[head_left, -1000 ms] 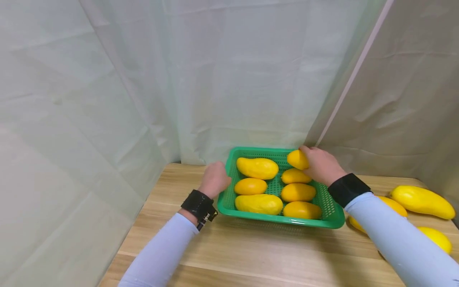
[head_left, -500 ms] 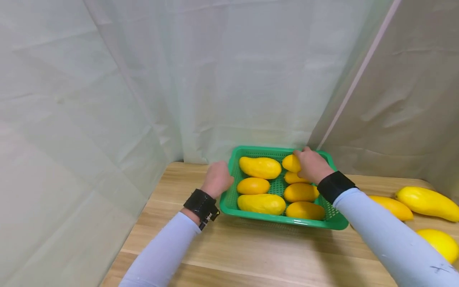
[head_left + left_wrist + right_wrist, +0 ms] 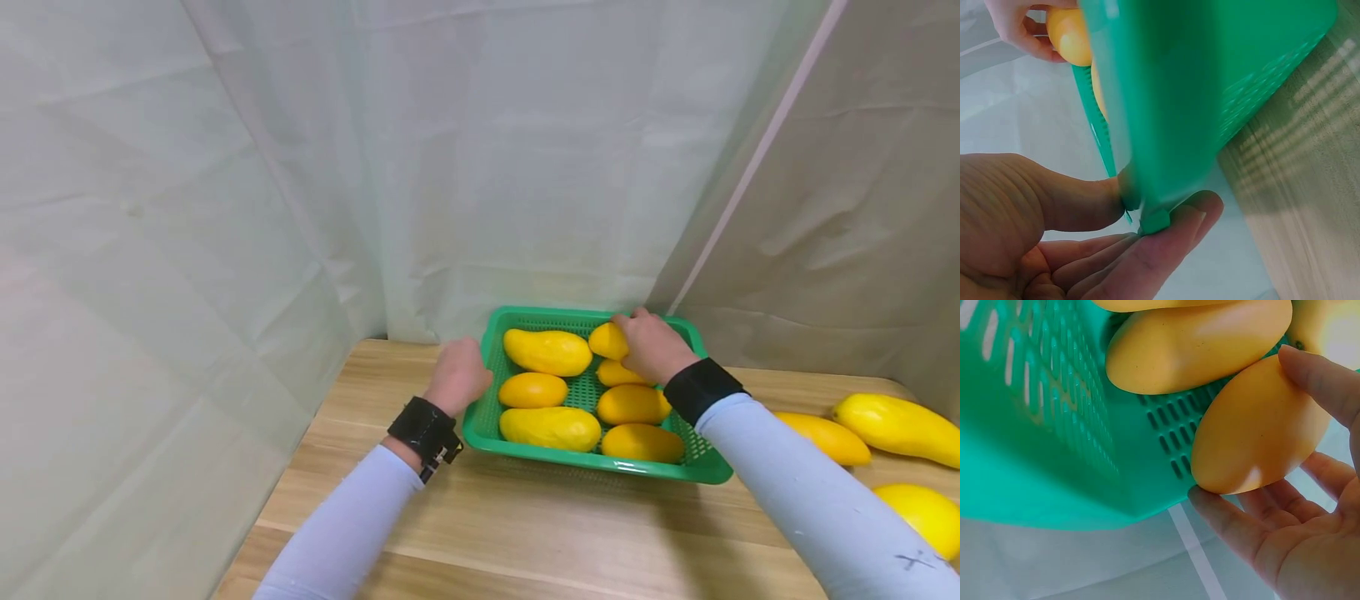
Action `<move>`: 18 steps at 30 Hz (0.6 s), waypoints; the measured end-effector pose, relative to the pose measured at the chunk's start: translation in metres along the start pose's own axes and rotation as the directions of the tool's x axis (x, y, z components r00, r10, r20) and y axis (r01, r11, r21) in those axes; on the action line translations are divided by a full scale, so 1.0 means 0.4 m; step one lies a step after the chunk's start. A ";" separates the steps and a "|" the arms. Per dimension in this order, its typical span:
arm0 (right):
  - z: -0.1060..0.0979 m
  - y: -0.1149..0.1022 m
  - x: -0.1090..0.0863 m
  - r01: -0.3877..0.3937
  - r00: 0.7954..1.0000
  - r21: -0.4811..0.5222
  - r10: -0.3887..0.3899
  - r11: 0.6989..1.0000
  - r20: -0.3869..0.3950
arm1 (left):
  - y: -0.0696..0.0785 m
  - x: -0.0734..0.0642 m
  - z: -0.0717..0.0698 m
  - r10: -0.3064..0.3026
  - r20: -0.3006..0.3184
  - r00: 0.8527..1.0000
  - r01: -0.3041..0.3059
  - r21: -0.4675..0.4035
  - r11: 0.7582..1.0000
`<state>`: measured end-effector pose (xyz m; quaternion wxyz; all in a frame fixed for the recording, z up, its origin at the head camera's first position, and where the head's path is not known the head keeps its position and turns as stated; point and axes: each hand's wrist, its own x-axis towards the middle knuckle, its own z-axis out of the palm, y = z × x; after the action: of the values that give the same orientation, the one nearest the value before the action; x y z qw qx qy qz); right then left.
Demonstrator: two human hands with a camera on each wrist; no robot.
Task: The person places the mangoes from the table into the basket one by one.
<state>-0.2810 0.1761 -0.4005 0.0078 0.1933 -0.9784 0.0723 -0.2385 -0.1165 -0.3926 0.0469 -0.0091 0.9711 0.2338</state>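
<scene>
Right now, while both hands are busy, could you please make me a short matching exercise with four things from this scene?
Column one:
1. basket
2. left hand
3. right hand
4. left wristband

Column two:
A. holding a yellow fruit
B. black
C. green, with slotted sides
D. gripping the basket at one end

Right pairs: 1-C, 2-D, 3-A, 4-B.
</scene>
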 end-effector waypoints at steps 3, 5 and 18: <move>-0.003 -0.005 -0.004 -0.001 1.000 0.005 0.001 1.000 0.001 | 0.000 0.000 0.001 0.000 0.001 1.000 0.000 0.003 1.000; -0.005 -0.008 -0.006 -0.004 1.000 0.008 0.004 1.000 0.004 | -0.001 0.000 0.001 0.005 -0.004 1.000 -0.005 0.011 1.000; -0.008 0.000 -0.015 -0.034 0.999 0.013 0.034 0.999 -0.005 | -0.005 0.004 0.000 0.008 -0.004 1.000 -0.007 0.035 0.999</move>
<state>-0.2755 0.1789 -0.3976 0.0078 0.1765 -0.9811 0.0794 -0.2400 -0.1184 -0.3935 0.0441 -0.0051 0.9752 0.2167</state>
